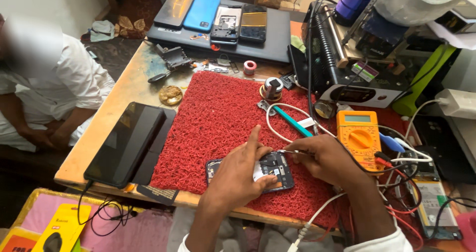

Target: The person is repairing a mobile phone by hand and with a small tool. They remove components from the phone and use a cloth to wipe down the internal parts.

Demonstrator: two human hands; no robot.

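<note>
An opened phone [273, 168] with its back cover off lies on a red bristly mat [213, 118] at the near edge of the wooden table. My left hand [241, 170] presses down on the phone, thumb on its inner parts, index finger stretched out over the mat. My right hand [322, 155] pinches thin metal tweezers [290, 152] whose tips reach the phone's top edge.
A black tablet [126, 143] lies left of the mat. An orange multimeter [359, 135] with leads sits right of my hands. Several phones [215, 16] rest on a laptop at the back. A person in white [54, 88] sits at left. A machine [347, 68] stands back right.
</note>
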